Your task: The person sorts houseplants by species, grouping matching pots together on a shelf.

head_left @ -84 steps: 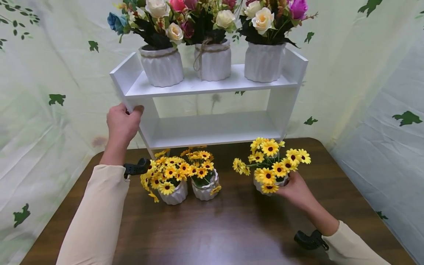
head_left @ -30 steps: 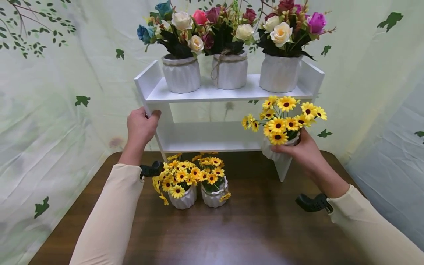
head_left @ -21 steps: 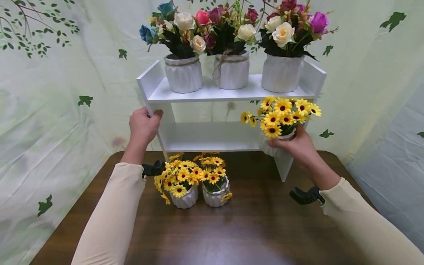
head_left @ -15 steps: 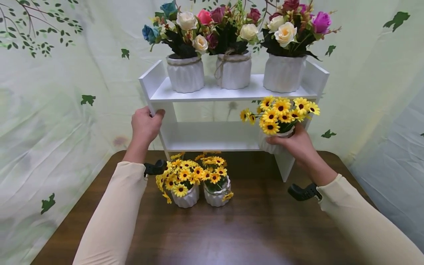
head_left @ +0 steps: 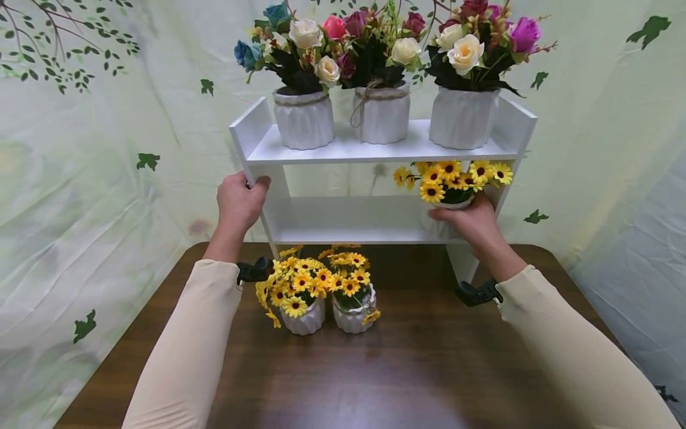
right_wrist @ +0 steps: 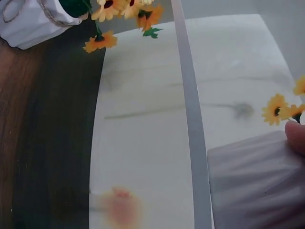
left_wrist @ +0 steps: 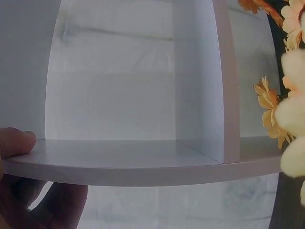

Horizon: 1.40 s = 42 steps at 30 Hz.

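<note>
Potted yellow daisies (head_left: 455, 180) at the lower level of the white shelf (head_left: 348, 225), right hand (head_left: 476, 223) gripping the pot (head_left: 432, 223): placing, it seems, calling for a level set-down! Whether the base touches, I can't tell. Left hand (head_left: 240, 201) clasps the side panel (head_left: 275, 193), its curled fingers (left_wrist: 71, 205) showing only from the left wrist.

At the far side, a pale green-and-cream cloth wall (head_left: 182, 137), wrinkled toward the left and scattered with dark green leaf prints (head_left: 148, 161). Far left, a printed branch (head_left: 55, 28) with small leaves; lower, a blurred reddish bloom (head_left: 199, 227). To the right, a greyer, bluish creased cloth wall (head_left: 638, 238). Near, a dark brown wood-grain table (head_left: 429, 351) with rounded far corners, softly glossy toward its near middle.
</note>
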{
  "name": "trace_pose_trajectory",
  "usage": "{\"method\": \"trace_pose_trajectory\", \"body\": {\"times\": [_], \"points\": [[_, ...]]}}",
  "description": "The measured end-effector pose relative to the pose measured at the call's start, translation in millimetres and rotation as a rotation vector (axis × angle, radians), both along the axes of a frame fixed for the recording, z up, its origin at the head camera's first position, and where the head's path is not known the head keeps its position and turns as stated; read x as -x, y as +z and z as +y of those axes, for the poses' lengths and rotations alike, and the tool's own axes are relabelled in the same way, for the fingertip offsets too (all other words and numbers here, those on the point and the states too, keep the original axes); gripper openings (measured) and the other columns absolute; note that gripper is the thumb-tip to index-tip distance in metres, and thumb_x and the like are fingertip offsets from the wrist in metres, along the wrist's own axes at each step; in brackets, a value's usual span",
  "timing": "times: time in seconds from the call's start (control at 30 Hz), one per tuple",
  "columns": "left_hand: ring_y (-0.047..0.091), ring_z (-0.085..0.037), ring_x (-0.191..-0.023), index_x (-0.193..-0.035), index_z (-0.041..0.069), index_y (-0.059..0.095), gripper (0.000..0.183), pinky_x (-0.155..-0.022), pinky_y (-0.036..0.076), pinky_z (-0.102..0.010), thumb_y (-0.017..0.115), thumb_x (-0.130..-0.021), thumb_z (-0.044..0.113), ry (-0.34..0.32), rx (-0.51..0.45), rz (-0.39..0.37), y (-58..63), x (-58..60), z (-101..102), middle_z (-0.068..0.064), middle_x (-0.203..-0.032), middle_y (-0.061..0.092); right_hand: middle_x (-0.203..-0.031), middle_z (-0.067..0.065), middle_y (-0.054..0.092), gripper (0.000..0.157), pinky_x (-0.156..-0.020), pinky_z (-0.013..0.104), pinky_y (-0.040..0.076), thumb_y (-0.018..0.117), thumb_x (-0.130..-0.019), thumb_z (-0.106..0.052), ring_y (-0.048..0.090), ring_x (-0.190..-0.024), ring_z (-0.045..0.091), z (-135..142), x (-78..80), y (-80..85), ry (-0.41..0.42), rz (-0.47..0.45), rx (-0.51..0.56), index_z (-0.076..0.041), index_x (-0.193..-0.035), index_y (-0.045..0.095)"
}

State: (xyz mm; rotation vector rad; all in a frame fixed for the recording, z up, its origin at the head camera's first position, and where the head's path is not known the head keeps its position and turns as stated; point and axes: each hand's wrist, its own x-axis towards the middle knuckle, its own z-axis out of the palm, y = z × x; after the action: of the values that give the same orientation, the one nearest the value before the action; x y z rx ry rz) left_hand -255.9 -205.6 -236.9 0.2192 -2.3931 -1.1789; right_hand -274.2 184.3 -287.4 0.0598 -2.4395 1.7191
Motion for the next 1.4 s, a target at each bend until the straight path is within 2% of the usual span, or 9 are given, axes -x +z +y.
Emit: {"method": "trace_pose_trajectory", "body": {"times": [0.53,0.67,0.8,0.93,1.03,1.1,1.23,1.3,1.4], "points": [[0.065,-0.04,-0.112,-0.119,-0.004,0.066,0.039,-0.095,0.054,-0.055,0.051,-0.096,0.025,0.014,0.002,0.015,0.8,-0.8,-2.6,-0.025,-0.123,0.068,-0.152,0.013,0.038,0.094,-0.116,0.044,0.033,0.077,-0.081,-0.031,0.04,-0.133,0.027,-9.7,11.0,-10.1,-0.064,0.032,0.002,-0.007,-0.153,0.021],[0.065,-0.04,-0.113,-0.119,-0.003,0.066,0.04,-0.096,0.053,-0.055,0.05,-0.097,0.026,0.01,-0.003,0.016,0.8,-1.9,-2.5,-0.024,-0.124,0.067,-0.153,0.014,0.036,0.095,-0.117,0.046,0.032,0.076,-0.082,-0.03,0.039,-0.137,0.028,-14.0,0.3,-16.1,-0.082,0.095,-0.01,-0.008,-0.154,0.018],[0.066,-0.04,-0.112,-0.117,-0.003,0.066,0.04,-0.094,0.054,-0.054,0.05,-0.097,0.026,0.009,-0.005,0.017,-1.2,-2.6,-2.3,-0.024,-0.122,0.068,-0.157,0.019,0.031,0.095,-0.118,0.053,0.028,0.076,-0.082,-0.025,0.032,-0.144,0.034,-23.0,-26.7,-34.8,-0.192,0.253,-0.095,-0.005,-0.155,0.018],[0.066,-0.04,-0.111,-0.116,-0.004,0.066,0.038,-0.093,0.055,-0.055,0.051,-0.096,0.025,0.014,-0.003,0.024,-2.9,-2.7,-3.4,-0.025,-0.121,0.068,-0.14,0.021,0.049,0.063,-0.11,0.044,0.034,0.072,-0.083,-0.012,0.043,-0.13,0.032,-33.6,-58.1,-65.1,-0.239,0.497,-0.105,0.001,-0.139,0.045],[0.065,-0.04,-0.111,-0.116,-0.004,0.066,0.038,-0.094,0.054,-0.055,0.051,-0.096,0.025,0.012,-0.005,0.022,-3.4,-1.6,-3.8,-0.025,-0.121,0.068,-0.109,0.017,0.065,0.028,-0.091,0.025,0.042,0.07,-0.083,0.0,0.056,-0.102,0.02,-39.0,-74.7,-86.8,-0.128,0.587,-0.1,0.002,-0.111,0.062],[0.065,-0.039,-0.11,-0.116,-0.004,0.066,0.039,-0.094,0.054,-0.055,0.051,-0.096,0.026,0.011,-0.002,0.021,-3.6,-0.3,-3.5,-0.025,-0.12,0.068,-0.095,0.012,0.067,0.017,-0.077,0.018,0.045,0.07,-0.084,0.001,0.058,-0.086,0.012,-42.0,-80.9,-98.9,0.0,0.518,-0.143,-0.001,-0.101,0.065],[0.066,-0.038,-0.106,-0.112,-0.004,0.067,0.038,-0.092,0.055,-0.054,0.051,-0.095,0.025,0.018,0.002,0.034,-3.7,3.0,-2.0,-0.026,-0.116,0.069,-0.094,0.007,0.069,0.021,-0.071,0.022,0.052,0.07,-0.087,-0.006,0.062,-0.082,0.009,-48.9,-80.6,-120.3,0.237,0.196,-0.271,-0.004,-0.107,0.065],[0.066,-0.038,-0.105,-0.111,-0.004,0.067,0.037,-0.091,0.054,-0.054,0.052,-0.095,0.025,0.022,0.0,0.034,-3.6,4.2,-1.2,-0.026,-0.115,0.07,-0.097,0.007,0.07,0.025,-0.073,0.025,0.052,0.069,-0.089,-0.009,0.063,-0.084,0.011,-53.4,-75.9,-129.8,0.279,0.059,-0.303,-0.004,-0.112,0.063],[0.066,-0.039,-0.106,-0.111,-0.004,0.067,0.036,-0.092,0.054,-0.055,0.052,-0.094,0.024,0.024,-0.006,0.026,-3.0,4.2,-1.5,-0.026,-0.116,0.069,-0.095,0.007,0.07,0.027,-0.072,0.026,0.051,0.068,-0.089,-0.01,0.062,-0.082,0.013,-61.3,-66.4,-140.8,0.27,-0.016,-0.309,-0.002,-0.115,0.064]]}}
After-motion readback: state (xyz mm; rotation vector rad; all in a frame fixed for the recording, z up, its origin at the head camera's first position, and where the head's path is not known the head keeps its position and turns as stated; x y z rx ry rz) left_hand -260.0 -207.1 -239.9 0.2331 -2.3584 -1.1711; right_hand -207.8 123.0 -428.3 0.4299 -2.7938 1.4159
